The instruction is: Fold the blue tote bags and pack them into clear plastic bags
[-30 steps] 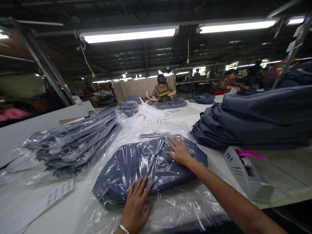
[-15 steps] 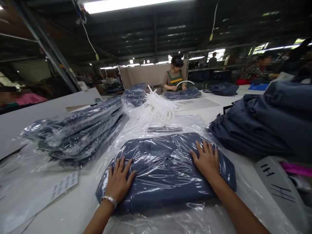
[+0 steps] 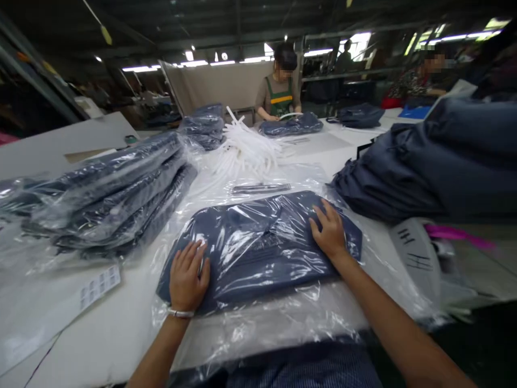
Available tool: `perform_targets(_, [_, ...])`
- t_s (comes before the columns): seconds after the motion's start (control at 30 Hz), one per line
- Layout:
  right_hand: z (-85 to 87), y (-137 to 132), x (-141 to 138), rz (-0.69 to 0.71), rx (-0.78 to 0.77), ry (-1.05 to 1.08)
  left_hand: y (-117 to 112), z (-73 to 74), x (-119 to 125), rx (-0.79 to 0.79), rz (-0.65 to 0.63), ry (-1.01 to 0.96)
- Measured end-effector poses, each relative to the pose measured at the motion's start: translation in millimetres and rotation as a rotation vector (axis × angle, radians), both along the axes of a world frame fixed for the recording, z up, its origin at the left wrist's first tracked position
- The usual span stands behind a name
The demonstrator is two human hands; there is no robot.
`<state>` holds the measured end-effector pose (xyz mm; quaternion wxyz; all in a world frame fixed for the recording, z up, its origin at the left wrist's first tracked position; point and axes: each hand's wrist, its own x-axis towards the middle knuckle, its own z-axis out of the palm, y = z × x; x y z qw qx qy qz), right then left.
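Observation:
A flat navy fabric piece (image 3: 258, 269), wide with slanted corners, lies inside a clear plastic bag (image 3: 283, 315) on the white table in front of me. My left hand (image 3: 189, 275), a bracelet at its wrist, rests palm down near the piece's left end. Its fingers are stretched out and slightly curved over the plastic. Towards the opposite end, my right hand (image 3: 329, 231) lies on the plastic with its fingers apart. Neither hand grips anything. Shiny creases run across the film between the hands, and loose plastic extends past the near edge.
Plastic-wrapped navy pieces (image 3: 117, 194) are stacked at left, near a label sheet (image 3: 100, 285). White strips (image 3: 250, 145) lie beyond the bag. A navy fabric heap (image 3: 428, 156) and a grey holder (image 3: 416, 253) stand at right. Across the table, a person (image 3: 280, 91) handles another piece.
The view has tilted down and shifted, so my lap now shows at the bottom. Both hands stay on the wrapped piece, the left with its fingers closer together.

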<state>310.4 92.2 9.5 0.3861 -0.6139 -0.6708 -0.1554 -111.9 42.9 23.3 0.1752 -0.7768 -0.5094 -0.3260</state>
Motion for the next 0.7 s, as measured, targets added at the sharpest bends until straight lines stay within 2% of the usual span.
perform_targets(0.07, [6.5,-10,-1,0.189,0.052,-0.011,-9,4.7,5,0.014,-0.171,0.072])
perform_targets(0.17, [12.9,-29,0,0.504,0.018,-0.120,-28,4.1,12,-0.090,-0.419,0.263])
perform_targets(0.2, [13.6,-37,2,0.583,-0.005,-0.171,-36,1.4,14,-0.130,-0.454,0.323])
perform_targets(0.27, [12.4,-52,9,0.671,-0.058,-0.268,-52,-6.6,14,-0.177,-0.442,0.407])
perform_targets(0.37, [3.9,-79,26,0.675,-0.132,-0.393,-73,-18.5,12,-0.181,-0.325,0.427])
perform_targets(0.47, [-7.9,-107,44,0.616,-0.163,-0.489,-87,-22.1,11,-0.189,-0.236,0.397])
perform_targets(0.57, [-16.7,-128,61,0.566,-0.152,-0.535,-90,-16.2,11,-0.209,-0.203,0.410])
perform_targets(0.7, [-18.2,-138,91,0.518,-0.164,-0.541,-86,-5.4,10,-0.245,-0.220,0.468])
